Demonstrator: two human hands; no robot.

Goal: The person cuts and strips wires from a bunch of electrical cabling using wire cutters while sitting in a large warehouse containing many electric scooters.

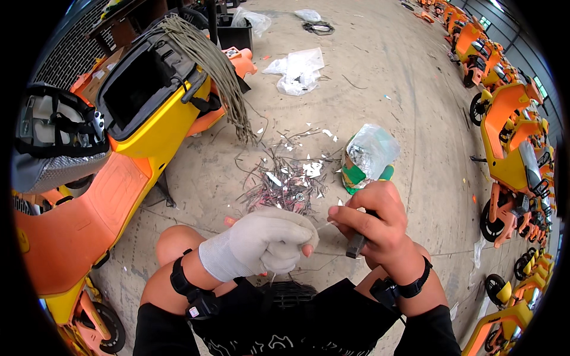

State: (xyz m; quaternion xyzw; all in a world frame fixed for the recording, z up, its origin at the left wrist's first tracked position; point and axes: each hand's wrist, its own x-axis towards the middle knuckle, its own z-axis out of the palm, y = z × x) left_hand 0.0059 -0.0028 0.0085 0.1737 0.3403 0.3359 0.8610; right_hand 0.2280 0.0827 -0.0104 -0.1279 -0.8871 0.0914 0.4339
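My left hand, in a pale grey glove with a bare fingertip showing, is closed around one end of a thin pale strand, likely wire. The strand runs across to the fingers of my bare right hand. That hand is curled around a dark, blocky-ended tool; its kind is hard to make out, as the fingers cover most of it. Beyond both hands, a heap of dark cut wire scraps with white bits lies on the floor. Just past my right hand stands a green and white bag with clear plastic in it.
To the left stands a yellow and orange scooter with an open seat compartment and a bundle of grey-green cables draped over it. A grey bag rests on it. More scooters line the right. Clear plastic lies ahead.
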